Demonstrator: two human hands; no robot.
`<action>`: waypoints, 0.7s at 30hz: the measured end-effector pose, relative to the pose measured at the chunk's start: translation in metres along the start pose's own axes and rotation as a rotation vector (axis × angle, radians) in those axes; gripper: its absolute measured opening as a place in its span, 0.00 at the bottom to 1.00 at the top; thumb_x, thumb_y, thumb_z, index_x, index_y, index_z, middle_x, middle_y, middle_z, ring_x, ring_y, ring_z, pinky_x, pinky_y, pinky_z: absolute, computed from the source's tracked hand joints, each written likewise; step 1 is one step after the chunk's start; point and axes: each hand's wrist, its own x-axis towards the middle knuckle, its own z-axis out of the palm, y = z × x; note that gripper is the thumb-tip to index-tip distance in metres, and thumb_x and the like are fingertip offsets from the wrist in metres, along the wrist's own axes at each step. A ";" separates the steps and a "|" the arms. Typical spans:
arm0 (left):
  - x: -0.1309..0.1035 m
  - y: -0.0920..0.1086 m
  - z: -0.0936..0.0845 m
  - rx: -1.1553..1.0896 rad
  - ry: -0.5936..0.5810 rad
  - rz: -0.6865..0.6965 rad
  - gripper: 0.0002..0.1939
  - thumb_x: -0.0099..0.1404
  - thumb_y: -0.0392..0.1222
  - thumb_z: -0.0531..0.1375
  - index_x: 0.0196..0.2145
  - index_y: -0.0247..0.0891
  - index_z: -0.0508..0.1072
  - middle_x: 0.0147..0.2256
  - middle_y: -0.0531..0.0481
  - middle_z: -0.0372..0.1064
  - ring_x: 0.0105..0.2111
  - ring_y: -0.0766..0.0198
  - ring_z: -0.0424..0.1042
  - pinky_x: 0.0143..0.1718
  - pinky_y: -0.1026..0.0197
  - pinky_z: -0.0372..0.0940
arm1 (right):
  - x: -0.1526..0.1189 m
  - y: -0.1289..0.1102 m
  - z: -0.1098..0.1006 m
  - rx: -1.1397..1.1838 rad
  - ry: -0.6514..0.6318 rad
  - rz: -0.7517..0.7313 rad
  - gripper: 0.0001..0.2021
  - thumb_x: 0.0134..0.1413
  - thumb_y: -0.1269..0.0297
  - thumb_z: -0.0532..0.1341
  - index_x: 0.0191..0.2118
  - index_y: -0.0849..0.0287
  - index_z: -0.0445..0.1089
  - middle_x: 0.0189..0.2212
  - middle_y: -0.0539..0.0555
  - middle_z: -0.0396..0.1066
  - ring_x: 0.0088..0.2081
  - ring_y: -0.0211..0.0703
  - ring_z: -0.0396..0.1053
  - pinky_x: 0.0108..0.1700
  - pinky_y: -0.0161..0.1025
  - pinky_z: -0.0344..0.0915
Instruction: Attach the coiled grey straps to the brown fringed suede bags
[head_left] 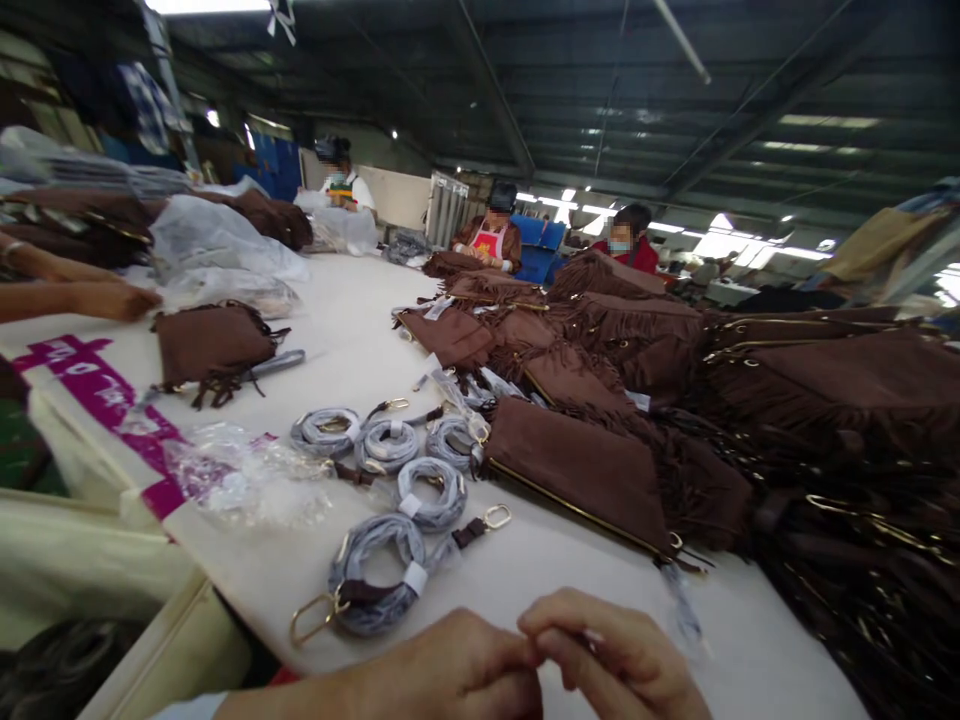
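Close together at the table's front edge, my left hand and my right hand meet at the fingertips. Both have curled, closed fingers, and whatever they pinch, if anything, is hidden. Just beyond my left hand lies a coiled bag strap in clear wrap, with a white paper band and gold clips. Several more wrapped strap coils sit behind it. Past my right hand, a brown fringed bag rests flat with its gold zipper facing me.
Brown fringed bags are heaped at the right, beside dark straps with gold hardware. Crumpled clear plastic lies at the left. A co-worker's arm reaches toward another brown bag. Several people sit farther back.
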 end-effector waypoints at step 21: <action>0.066 -0.036 -0.048 0.694 0.501 -0.082 0.09 0.63 0.32 0.52 0.28 0.35 0.70 0.30 0.49 0.68 0.32 0.63 0.66 0.34 0.62 0.57 | 0.028 0.066 -0.001 0.162 0.258 0.311 0.17 0.51 0.49 0.59 0.23 0.56 0.63 0.17 0.47 0.66 0.19 0.35 0.61 0.22 0.32 0.55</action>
